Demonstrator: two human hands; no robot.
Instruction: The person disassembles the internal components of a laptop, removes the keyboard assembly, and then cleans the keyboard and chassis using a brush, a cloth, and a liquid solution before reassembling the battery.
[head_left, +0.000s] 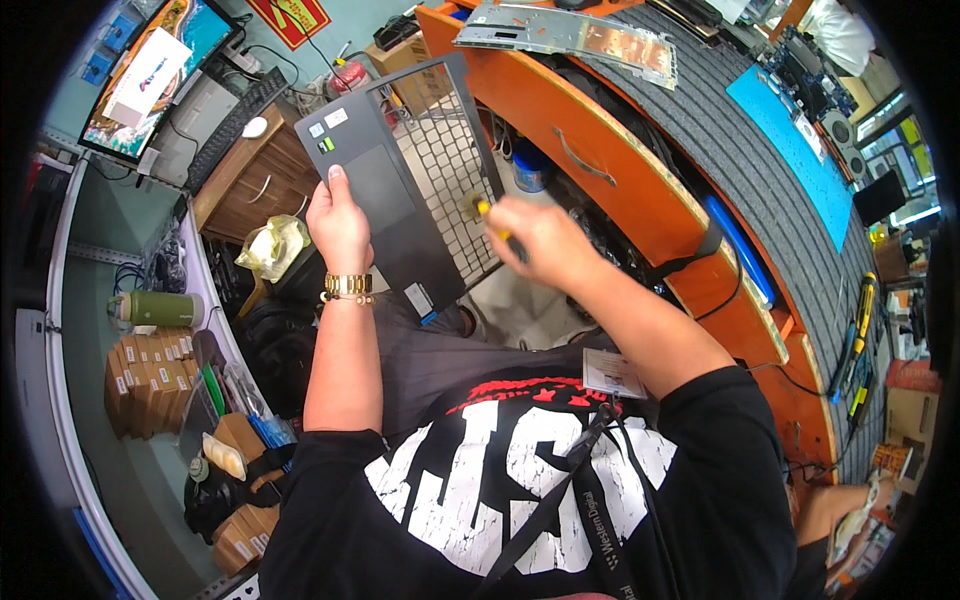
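My left hand (341, 228) grips the touchpad side of a dark grey laptop top cover (372, 196), thumb on its face. The cover is tilted, held above my lap, and its keyboard area is an open lattice of key cutouts through which the floor shows. My right hand (543, 240) is closed around a small tool with a yellow and black handle (484, 207). Its tip points at the lattice; a blurred round end shows there, and I cannot make out its kind or whether it touches.
An orange drawer unit (590, 150) stands close on the right under a grey ribbed bench top (690, 135), which bears a metal plate (570, 42) and a blue mat (790, 140). Left are a monitor (155, 75), a keyboard (235, 130) and a shelf with brown boxes (150, 385).
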